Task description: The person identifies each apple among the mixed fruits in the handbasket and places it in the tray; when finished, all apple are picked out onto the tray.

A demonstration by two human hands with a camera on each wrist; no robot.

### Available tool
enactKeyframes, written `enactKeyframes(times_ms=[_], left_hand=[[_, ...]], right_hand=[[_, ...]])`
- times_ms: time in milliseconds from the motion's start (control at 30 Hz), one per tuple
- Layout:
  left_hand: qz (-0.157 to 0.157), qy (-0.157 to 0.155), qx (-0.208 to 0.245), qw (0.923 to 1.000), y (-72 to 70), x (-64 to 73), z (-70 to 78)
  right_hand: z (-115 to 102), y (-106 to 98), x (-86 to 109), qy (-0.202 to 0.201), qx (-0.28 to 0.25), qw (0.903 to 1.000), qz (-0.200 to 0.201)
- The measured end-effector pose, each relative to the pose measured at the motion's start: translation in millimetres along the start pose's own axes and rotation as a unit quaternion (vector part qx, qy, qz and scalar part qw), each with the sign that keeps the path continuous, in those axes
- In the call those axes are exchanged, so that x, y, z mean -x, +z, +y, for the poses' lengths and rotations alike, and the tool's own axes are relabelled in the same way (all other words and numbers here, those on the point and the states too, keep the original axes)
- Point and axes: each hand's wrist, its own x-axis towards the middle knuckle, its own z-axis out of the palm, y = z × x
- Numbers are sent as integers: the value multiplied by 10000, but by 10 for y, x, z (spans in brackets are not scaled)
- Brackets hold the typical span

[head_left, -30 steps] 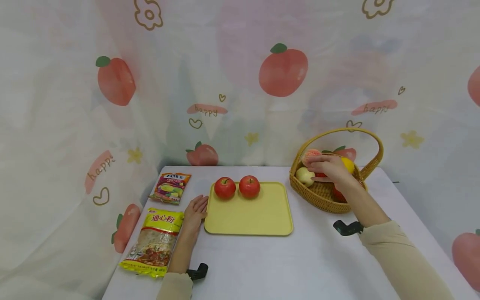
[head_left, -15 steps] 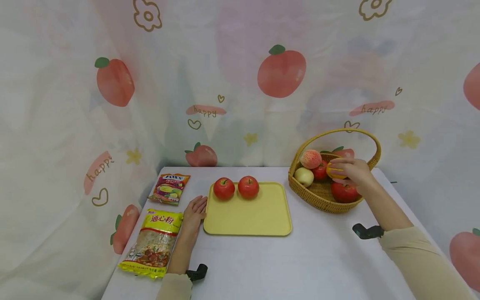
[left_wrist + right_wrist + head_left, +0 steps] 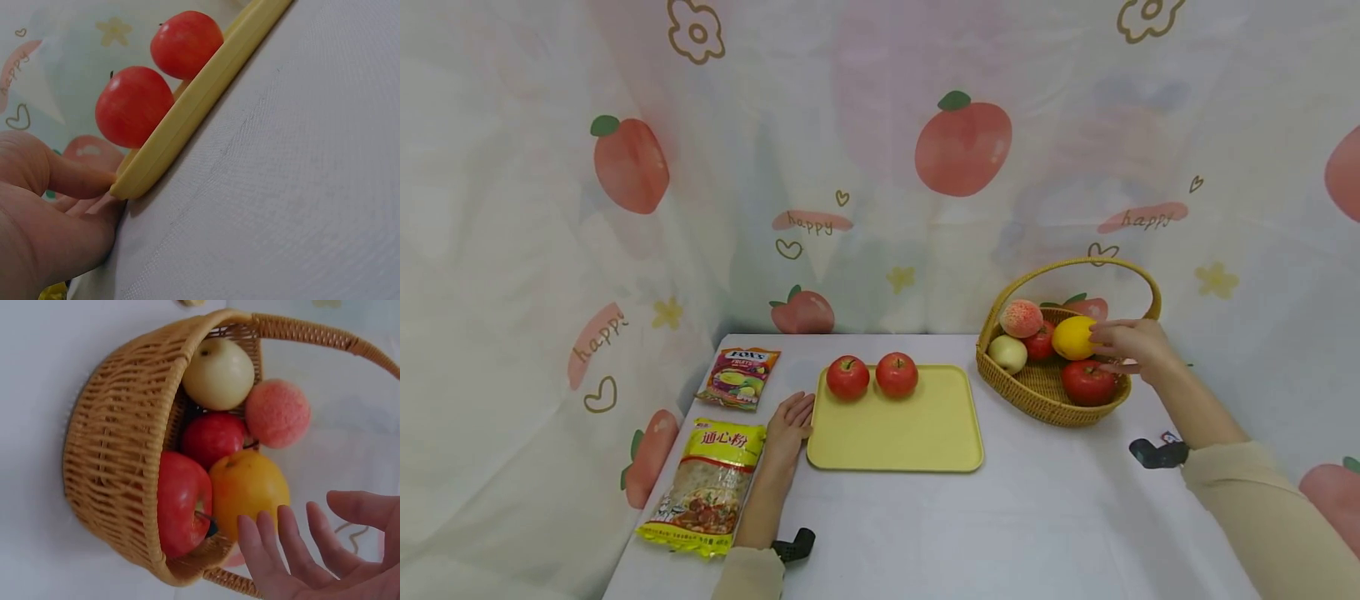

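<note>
My right hand is spread, fingers apart, at the right side of the wicker basket, just beside a yellow-orange fruit. Nothing is held in it. Also in the basket are a large red apple, a smaller red fruit, a pale round fruit and a fuzzy peach. My left hand rests at the left edge of the yellow tray, touching its rim with fingers extended. Two red apples, one left and one right, sit at the tray's back left.
Left of the tray lie a small purple candy bag and a larger yellow pasta packet. The basket's arched handle rises over the fruit. A printed cloth hangs behind the white table.
My right hand has moved from the peach to the yellow-orange fruit, then away to the right, leaving that fruit in the basket. My left hand and the tray stay put.
</note>
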Motion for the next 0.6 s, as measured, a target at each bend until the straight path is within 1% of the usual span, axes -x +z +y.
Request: enactKeyframes(times_ms=[67,133,300,400,600], left_hand=[[7,-7,-12,10000,-6,-2,1],[6,-8,-15,10000,-15,-5,3],[-27,-11,60,10000,-37,-6,14],[-15,-29,125,9999,-48,-4,19],[36,-57,101,9999,-57,-3,-2]], right_hand=[[10,-38,-21,65,111,9999,-17],[18,-71,-45,118,208,9996,-125],[28,-130,-109,187,389,9975,-563],[35,-137,-135,243,469,9953,-808],[81,-104,-177,450,809,9896,-1101]])
